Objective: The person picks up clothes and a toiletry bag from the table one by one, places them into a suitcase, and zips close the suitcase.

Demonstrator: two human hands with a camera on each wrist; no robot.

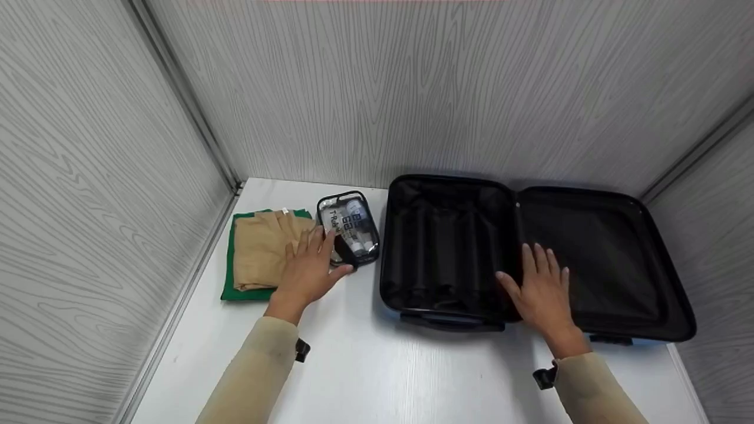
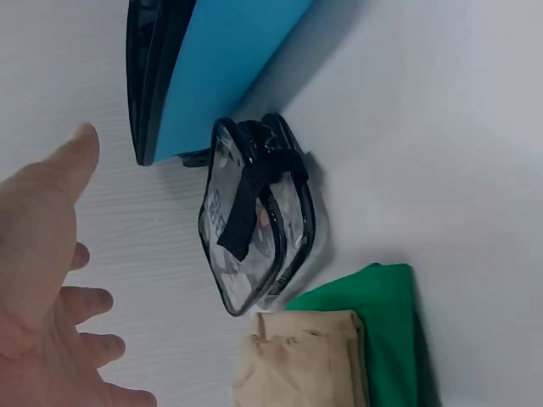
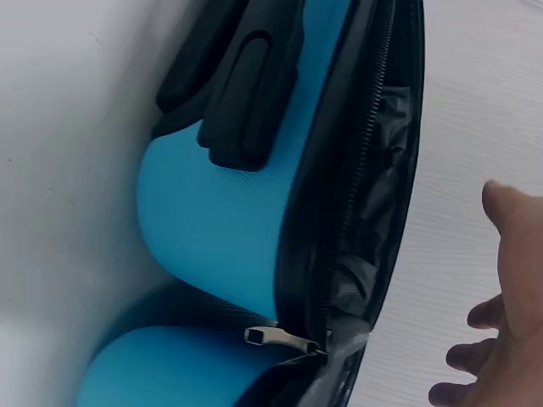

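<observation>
My left hand (image 1: 307, 271) is spread with straight fingers above the folded tan garment (image 1: 259, 253) and the clear toiletry pouch (image 1: 349, 227), holding nothing. That garment lies on a folded green cloth (image 1: 230, 282). In the left wrist view the pouch (image 2: 246, 216), black-edged with a black strap, stands beside the suitcase's blue shell (image 2: 216, 76). My right hand (image 1: 542, 288), also spread and holding nothing, hovers over the hinge side of the opened suitcase (image 1: 450, 247). Black lining fills both suitcase halves. From the right wrist, the zipper (image 3: 365, 136) and its metal pull (image 3: 280, 337) show near the hinge.
Everything lies on a white table (image 1: 377, 371). Grey wood-patterned panels (image 1: 377, 88) close it in at the back and both sides. The suitcase lid half (image 1: 607, 259) reaches close to the right panel. A black handle (image 3: 246, 93) juts from the suitcase front.
</observation>
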